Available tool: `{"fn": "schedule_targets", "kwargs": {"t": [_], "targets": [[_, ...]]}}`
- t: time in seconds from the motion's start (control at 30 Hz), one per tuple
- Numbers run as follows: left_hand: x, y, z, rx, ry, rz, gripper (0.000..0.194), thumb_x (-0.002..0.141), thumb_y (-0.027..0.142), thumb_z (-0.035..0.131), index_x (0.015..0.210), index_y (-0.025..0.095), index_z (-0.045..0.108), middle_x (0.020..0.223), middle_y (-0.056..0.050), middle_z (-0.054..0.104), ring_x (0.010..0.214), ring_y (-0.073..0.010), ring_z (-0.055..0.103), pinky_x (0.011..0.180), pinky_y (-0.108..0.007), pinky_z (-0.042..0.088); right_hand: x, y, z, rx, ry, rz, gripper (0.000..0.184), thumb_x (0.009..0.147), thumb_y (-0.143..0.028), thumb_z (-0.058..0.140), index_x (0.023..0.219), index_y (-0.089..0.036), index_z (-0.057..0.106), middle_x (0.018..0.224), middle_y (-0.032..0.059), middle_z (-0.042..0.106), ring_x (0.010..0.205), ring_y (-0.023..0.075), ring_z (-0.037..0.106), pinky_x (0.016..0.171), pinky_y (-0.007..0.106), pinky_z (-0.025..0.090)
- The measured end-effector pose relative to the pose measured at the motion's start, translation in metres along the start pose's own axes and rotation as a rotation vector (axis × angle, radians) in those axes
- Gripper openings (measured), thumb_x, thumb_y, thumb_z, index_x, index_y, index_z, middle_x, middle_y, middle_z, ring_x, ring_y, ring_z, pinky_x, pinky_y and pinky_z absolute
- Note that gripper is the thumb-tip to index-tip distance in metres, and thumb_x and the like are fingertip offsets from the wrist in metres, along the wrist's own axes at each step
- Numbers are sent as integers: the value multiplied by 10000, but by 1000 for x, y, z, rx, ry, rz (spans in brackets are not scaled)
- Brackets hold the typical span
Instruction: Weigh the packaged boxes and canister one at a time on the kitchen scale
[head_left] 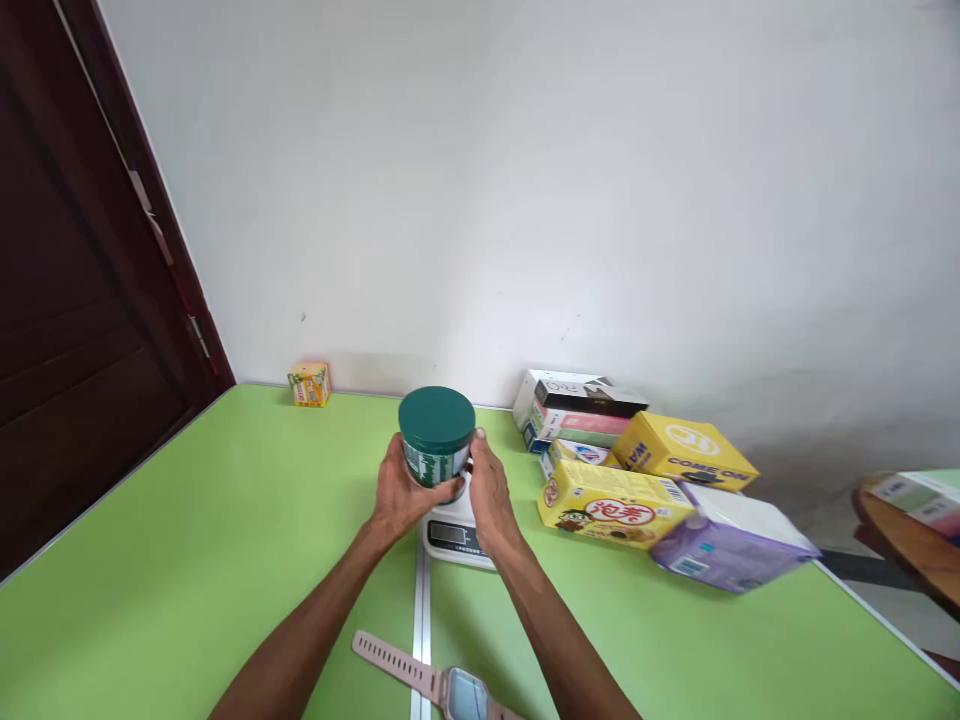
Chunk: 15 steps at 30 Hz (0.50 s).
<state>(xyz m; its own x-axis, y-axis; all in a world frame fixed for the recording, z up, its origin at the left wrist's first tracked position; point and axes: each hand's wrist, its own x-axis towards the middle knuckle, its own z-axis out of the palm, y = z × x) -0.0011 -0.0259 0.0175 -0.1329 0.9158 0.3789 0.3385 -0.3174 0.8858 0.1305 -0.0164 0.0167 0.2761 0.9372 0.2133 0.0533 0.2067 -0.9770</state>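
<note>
A green canister (pixel 436 430) with a flat dark green lid stands upright between my two hands, over a white digital scale (pixel 459 535). My left hand (pixel 405 490) grips its left side, with the thumb across the front. Against its right side presses my right hand (pixel 489 485), fingers partly hidden behind it. Whether the canister's base touches the scale's top cannot be made out, as my hands cover it. The scale's display faces me and looks dark. Nearer to me, between my forearms, lies a smartwatch (pixel 466 692) with a pink strap.
On the green table (pixel 225 530), a small orange box (pixel 310 384) stands at the back left. To the right are stacked boxes (pixel 577 410), a yellow carton (pixel 615 505), another yellow box (pixel 686 450) and a purple-and-white pack (pixel 735 540). A white wall (pixel 480 200) borders the back.
</note>
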Motion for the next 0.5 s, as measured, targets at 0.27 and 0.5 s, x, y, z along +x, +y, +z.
{"fn": "schedule_targets", "kwargs": {"t": [0.27, 0.5], "targets": [[-7, 1, 53, 85, -97, 18, 728, 588, 447, 910, 1191, 212, 575, 1117, -100, 740, 1045, -323, 726, 906, -470, 593, 10, 25, -56, 6, 68, 48, 749, 923, -839, 408, 1155, -243, 798, 1167, 93, 806, 1186, 329, 698, 1035, 464, 553], [0, -7, 51, 137, -141, 7, 845, 577, 485, 940, 1293, 210, 583, 1259, -133, 721, 1211, -364, 682, 1047, -541, 548, 13, 39, -58, 46, 40, 64, 758, 922, -841, 425, 1212, -241, 785, 1253, 105, 783, 1269, 336, 668, 1075, 488, 541]]}}
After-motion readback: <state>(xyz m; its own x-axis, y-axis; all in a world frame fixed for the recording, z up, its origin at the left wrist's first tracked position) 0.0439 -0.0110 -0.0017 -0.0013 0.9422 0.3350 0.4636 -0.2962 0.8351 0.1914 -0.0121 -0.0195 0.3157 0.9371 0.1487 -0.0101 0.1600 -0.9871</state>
